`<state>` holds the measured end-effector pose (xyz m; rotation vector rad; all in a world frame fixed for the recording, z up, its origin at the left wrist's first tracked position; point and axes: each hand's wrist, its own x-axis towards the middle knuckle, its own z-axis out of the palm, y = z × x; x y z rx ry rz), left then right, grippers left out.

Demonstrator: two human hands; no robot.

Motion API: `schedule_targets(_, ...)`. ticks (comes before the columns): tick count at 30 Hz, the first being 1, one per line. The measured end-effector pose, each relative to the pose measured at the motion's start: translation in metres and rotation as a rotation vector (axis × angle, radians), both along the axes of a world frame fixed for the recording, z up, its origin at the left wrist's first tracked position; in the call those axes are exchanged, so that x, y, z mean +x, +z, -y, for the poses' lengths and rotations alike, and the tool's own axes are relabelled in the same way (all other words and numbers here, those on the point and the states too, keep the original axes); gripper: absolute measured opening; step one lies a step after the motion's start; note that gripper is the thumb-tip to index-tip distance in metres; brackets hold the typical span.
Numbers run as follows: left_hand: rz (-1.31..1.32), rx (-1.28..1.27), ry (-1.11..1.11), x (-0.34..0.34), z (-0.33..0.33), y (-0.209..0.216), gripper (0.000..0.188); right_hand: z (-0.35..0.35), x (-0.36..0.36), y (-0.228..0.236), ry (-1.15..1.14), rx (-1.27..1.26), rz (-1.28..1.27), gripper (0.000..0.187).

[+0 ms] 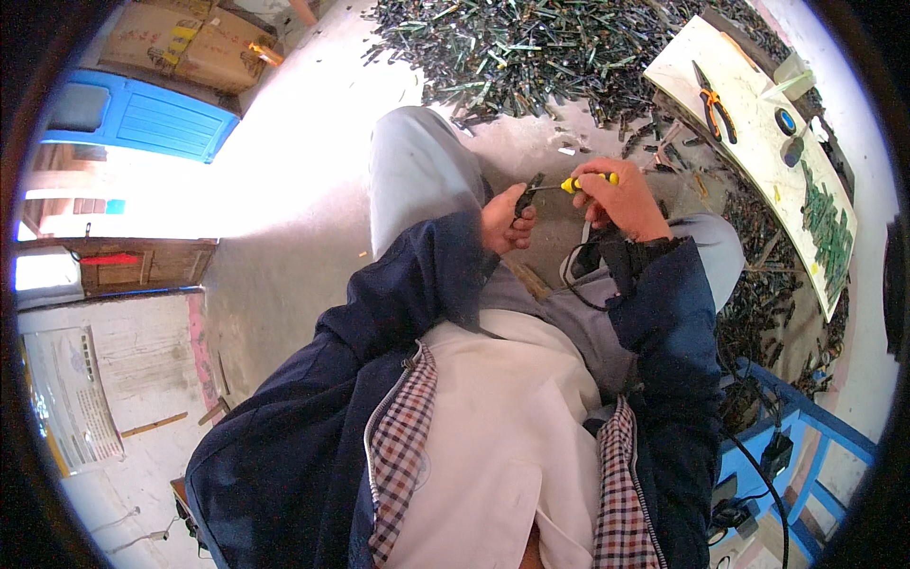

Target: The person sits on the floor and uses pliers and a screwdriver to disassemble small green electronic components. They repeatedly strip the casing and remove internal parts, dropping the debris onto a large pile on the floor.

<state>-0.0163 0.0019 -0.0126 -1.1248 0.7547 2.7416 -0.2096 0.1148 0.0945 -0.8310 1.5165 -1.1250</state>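
Above my lap, my left hand (pixel 507 223) is closed around a small dark, elongated part (pixel 527 196) whose kind I cannot make out. My right hand (pixel 616 197) grips a screwdriver (pixel 573 184) by its yellow and black handle. The screwdriver's thin metal shaft points left and reaches the dark part; whether the tip touches it or sits in it is too small to tell. A dark cable (pixel 573 284) hangs in a loop below my right wrist.
A large heap of dark narrow pieces (pixel 531 57) covers the floor ahead, with more along the right. On the pale board (pixel 758 142) at the right lie orange-handled pliers (pixel 713 102), a blue tape roll (pixel 785 120) and green strips (pixel 825 223). A blue frame (pixel 806 417) stands lower right.
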Motion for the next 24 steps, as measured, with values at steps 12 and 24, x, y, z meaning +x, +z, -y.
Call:
schedule_targets(12, 0.124, -0.174, 0.098, -0.009, -0.007, 0.016, 0.049, -0.013, 0.053, -0.013, 0.139, -0.455, -0.911, 0.012)
schedule_targets(24, -0.063, -0.238, 0.294, -0.012, 0.009, 0.018, 0.046, -0.021, 0.061, -0.011, 0.025, -0.508, -0.556, 0.024)
